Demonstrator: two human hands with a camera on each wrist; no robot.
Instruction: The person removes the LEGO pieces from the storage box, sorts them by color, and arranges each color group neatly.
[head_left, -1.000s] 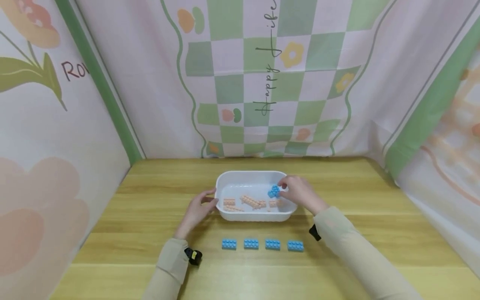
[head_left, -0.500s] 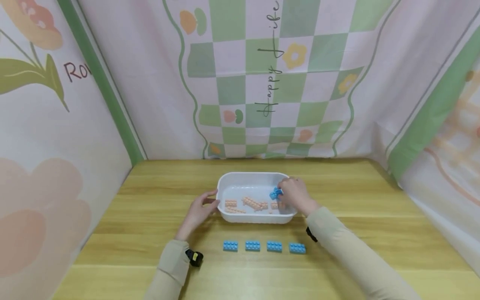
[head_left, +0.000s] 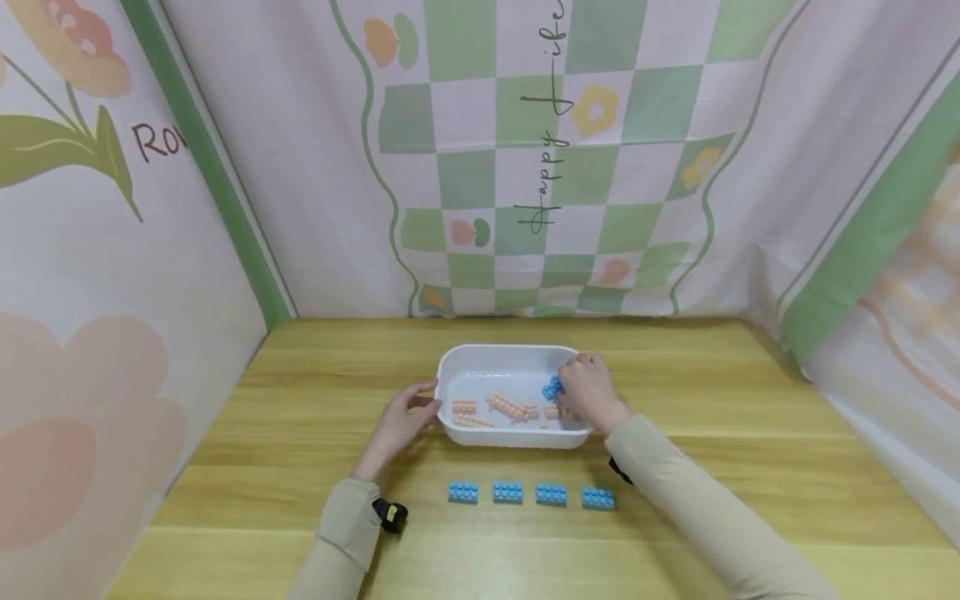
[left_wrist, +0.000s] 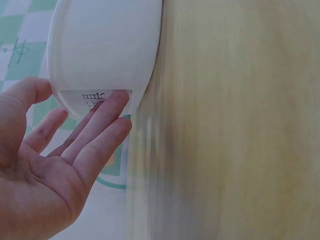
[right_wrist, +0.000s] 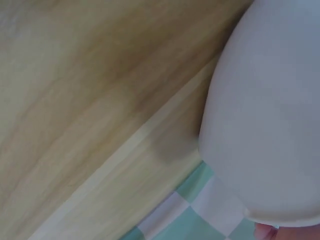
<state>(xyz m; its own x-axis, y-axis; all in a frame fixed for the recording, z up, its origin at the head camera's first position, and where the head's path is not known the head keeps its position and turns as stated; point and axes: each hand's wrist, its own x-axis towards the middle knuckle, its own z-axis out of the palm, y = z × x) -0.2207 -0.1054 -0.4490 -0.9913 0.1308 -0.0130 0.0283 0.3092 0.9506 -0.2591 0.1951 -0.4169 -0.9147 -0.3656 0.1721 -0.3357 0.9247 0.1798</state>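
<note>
A white plastic bin (head_left: 517, 435) stands on the table, with several peach building bricks (head_left: 510, 407) along its near side and blue building bricks (head_left: 552, 387) at its right end. My left hand (head_left: 400, 418) is at the bin's left end; in the left wrist view its extended fingers (left_wrist: 102, 122) touch the end wall and the thumb is at the rim. My right hand (head_left: 591, 390) reaches over the right rim to the blue bricks and partly covers them. Its fingertips are hidden, so I cannot tell whether they pinch a brick. The right wrist view shows mostly the bin's outside.
Spaced in a row in front of the bin are several blue bricks, from the leftmost brick (head_left: 462, 492) to the rightmost brick (head_left: 597, 498). The wooden table (head_left: 315, 367) ends at a patterned curtain (head_left: 517, 183) behind the bin.
My right hand has lowered and turned further into the bin, covering more of the blue bricks. The left hand stays at the bin's left end. The head view has shifted slightly.
</note>
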